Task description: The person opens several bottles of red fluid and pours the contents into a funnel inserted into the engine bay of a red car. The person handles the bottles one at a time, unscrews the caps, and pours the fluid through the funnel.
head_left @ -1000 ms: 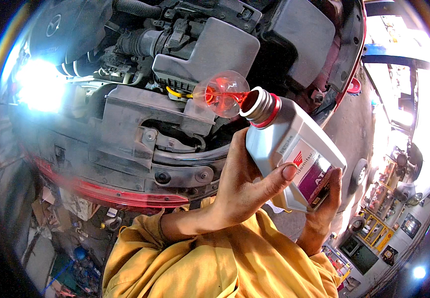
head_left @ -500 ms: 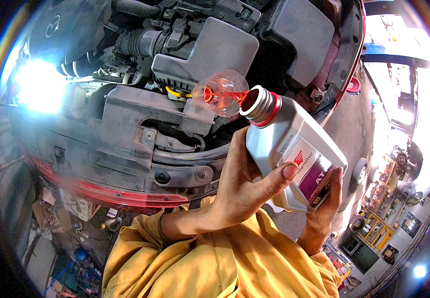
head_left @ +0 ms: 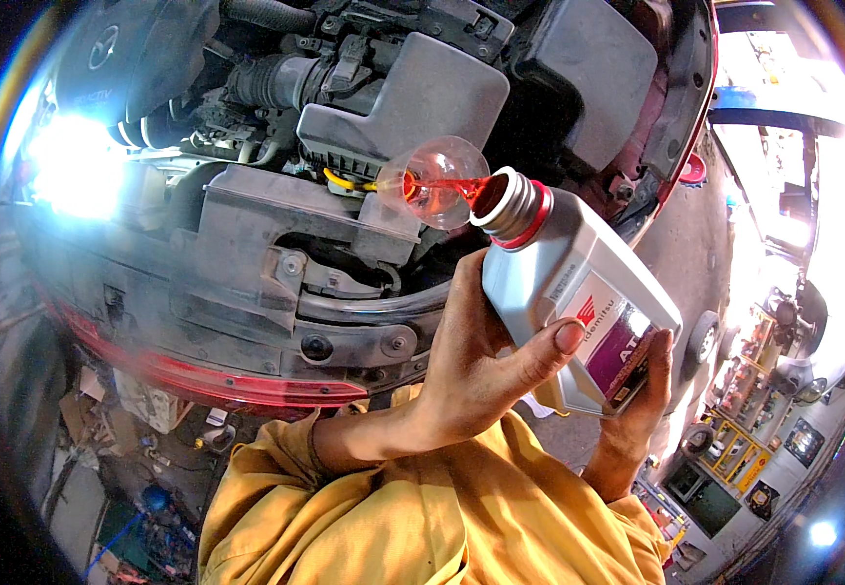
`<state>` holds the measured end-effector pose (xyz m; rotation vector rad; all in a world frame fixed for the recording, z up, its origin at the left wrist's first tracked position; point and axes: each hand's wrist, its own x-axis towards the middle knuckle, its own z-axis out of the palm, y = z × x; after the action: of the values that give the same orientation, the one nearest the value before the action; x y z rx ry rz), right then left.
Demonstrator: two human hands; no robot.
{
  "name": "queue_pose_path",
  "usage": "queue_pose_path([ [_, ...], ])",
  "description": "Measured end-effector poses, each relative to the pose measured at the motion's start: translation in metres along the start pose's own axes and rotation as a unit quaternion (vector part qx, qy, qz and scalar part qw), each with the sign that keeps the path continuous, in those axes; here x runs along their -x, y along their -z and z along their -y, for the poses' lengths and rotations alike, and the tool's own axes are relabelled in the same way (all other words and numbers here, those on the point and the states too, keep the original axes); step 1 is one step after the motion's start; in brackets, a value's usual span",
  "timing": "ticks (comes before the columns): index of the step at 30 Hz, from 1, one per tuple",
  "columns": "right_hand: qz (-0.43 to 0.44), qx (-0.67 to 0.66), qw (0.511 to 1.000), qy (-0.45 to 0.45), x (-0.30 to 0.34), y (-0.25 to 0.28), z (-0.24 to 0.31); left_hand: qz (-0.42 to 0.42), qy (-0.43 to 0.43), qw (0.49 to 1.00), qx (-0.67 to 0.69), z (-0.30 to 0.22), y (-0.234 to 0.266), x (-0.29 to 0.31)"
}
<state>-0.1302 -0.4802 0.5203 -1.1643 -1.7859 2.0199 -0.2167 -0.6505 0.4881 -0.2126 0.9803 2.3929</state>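
Observation:
Both my hands grip a silver-grey fluid bottle (head_left: 549, 278) with a purple and white label. It is tilted, its open mouth with a red ring pointing up and to the left. My left hand (head_left: 486, 366) wraps the near-left side, thumb across the front, other fingers hidden behind. My right hand (head_left: 645, 400) holds the bottom end. Red fluid (head_left: 451, 187) runs from the mouth into a clear funnel (head_left: 442, 156) set over the engine bay. A yellow loop handle (head_left: 344, 182) lies just left of the funnel's narrow end.
A grey airbox cover (head_left: 432, 97) sits beyond the funnel, and a dark box lid (head_left: 593, 78) farther right. The car's red front edge (head_left: 247, 385) runs before me. A bright work light (head_left: 76, 166) glares at left. Shelves with parts (head_left: 739, 390) stand at right.
The bottle, funnel and both hands hold almost the same place. Red fluid keeps flowing from the bottle's mouth. The view has shifted very slightly.

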Motion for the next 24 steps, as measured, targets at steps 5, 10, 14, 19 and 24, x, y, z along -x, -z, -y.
queue_pose_path([
  [5, -0.07, -0.007, 0.997, 0.014, 0.003, -0.011, 0.002, 0.011, -0.006, 1.0, 0.004, -0.001, 0.001, 0.0],
  [10, -0.042, -0.014, 0.999, 0.011, 0.003, -0.009, 0.002, 0.011, 0.005, 1.0, 0.001, -0.002, 0.001, 0.001],
  [14, 0.017, 0.012, 1.0, 0.012, 0.002, -0.006, 0.004, 0.014, 0.009, 1.0, -0.012, -0.003, 0.002, 0.001],
  [19, -0.066, -0.002, 0.998, 0.017, 0.005, -0.011, 0.005, 0.008, 0.009, 1.0, -0.005, -0.002, 0.001, 0.001],
  [24, -0.063, 0.007, 0.998, 0.015, 0.005, -0.014, 0.007, 0.007, 0.011, 1.0, 0.005, -0.001, 0.0, 0.001],
])
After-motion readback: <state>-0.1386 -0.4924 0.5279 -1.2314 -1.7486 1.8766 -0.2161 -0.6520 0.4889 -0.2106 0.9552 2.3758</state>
